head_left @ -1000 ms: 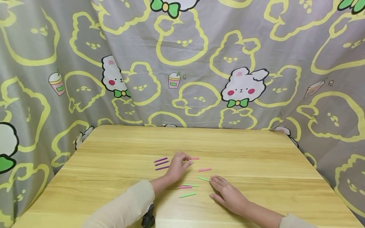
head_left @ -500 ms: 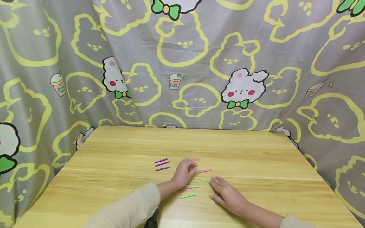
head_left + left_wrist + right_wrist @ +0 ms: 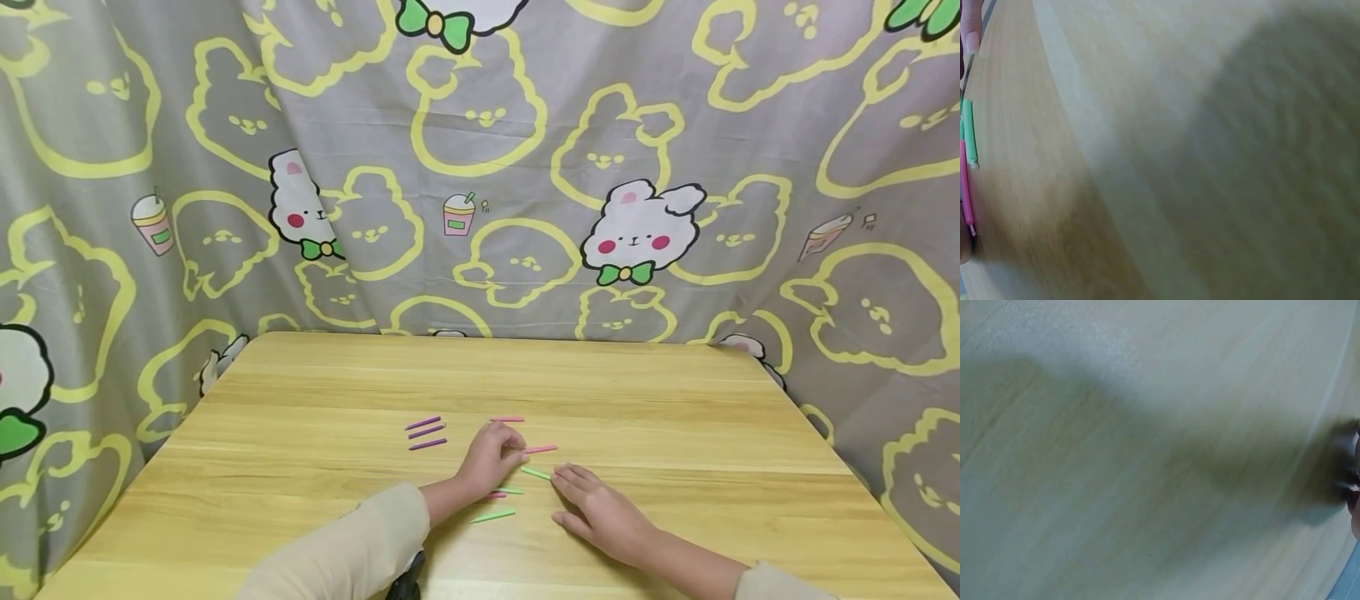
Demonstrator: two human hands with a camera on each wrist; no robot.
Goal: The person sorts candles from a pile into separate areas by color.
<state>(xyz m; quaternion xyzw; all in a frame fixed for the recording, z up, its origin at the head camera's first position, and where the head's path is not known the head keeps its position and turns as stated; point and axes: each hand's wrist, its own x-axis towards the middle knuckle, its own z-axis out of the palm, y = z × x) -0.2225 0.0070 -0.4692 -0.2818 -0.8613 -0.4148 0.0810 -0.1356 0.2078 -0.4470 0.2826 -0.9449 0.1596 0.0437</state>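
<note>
In the head view, my left hand has curled fingers, with thumb and forefinger pinching the left end of a thin pink candle. My right hand lies on the table with extended fingers, its fingertips at the right end of a green candle. Another pink candle lies just beyond the left hand. Close below it are a second green candle, a partly hidden pink candle and a third green candle. The left wrist view catches a green candle and a pink candle at its edge.
Three purple candles, the middle purple candle among them, lie side by side left of the left hand. Everything rests on a wooden table. A patterned grey curtain hangs behind it. A black object sits under the left sleeve.
My left hand has moved right and nearer, from the far pink candle to the end of the middle one. The right hand has stayed in place.
</note>
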